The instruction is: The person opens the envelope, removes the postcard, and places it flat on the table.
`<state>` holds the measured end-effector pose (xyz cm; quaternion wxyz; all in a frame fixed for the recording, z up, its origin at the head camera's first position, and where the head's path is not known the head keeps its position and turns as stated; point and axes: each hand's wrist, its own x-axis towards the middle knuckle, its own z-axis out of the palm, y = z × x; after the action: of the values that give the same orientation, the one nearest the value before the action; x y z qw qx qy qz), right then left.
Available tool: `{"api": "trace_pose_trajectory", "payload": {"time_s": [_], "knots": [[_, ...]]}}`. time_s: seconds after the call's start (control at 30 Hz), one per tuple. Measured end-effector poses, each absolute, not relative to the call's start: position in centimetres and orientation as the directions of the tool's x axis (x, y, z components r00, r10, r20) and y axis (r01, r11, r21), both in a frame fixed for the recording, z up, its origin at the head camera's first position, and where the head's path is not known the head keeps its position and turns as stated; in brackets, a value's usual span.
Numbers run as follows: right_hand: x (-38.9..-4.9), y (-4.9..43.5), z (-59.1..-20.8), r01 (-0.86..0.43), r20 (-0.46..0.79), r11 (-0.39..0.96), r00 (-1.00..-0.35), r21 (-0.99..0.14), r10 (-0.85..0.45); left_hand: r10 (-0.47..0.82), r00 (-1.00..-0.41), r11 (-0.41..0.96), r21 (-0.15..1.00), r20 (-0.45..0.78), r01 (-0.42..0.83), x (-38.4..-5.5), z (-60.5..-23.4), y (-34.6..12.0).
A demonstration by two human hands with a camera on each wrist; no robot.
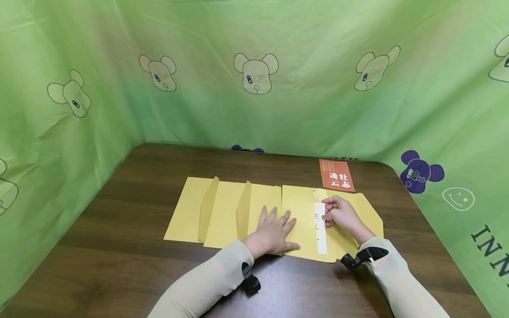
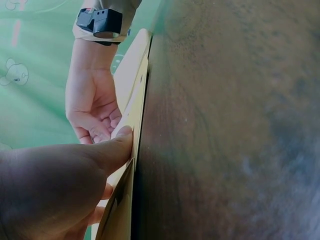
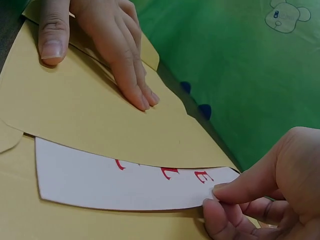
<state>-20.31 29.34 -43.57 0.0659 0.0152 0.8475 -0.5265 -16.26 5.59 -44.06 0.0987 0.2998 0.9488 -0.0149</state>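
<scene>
Several yellow envelopes overlap in a row across the table, flaps toward the right. My left hand (image 1: 272,235) rests with spread fingers on the left part of one envelope (image 1: 302,207) and the edge of its neighbour. A white card (image 3: 115,180) with red letters sticks out of that envelope's right-hand opening, the rest of it hidden inside. Between thumb and fingers, my right hand (image 1: 345,216) pinches the card near its far end. Beneath the right hand lies the rightmost envelope (image 1: 367,212), its flap unfolded.
Behind the right-hand envelopes lies a red card (image 1: 336,175) with white characters. Two envelopes on the left have raised flaps (image 1: 208,210). A green printed cloth (image 1: 254,115) hangs around the back and sides of the brown wooden table (image 1: 119,265).
</scene>
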Motion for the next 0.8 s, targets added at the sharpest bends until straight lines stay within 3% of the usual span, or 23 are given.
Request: {"api": "trace_pose_trajectory", "payload": {"time_s": [0.43,0.8], "knots": [[-19.5,29.2,-43.6,0.107,-0.128,0.449,-0.992,-0.887,-0.017,0.561,-0.802,0.823,0.037,-0.204,0.566,-16.1,-43.8,5.6],[-18.2,29.6,-43.9,0.151,-0.179,0.314,-0.982,-0.937,-0.062,0.564,-0.802,0.822,0.034,-0.197,0.569,-16.2,-43.9,5.7]]}}
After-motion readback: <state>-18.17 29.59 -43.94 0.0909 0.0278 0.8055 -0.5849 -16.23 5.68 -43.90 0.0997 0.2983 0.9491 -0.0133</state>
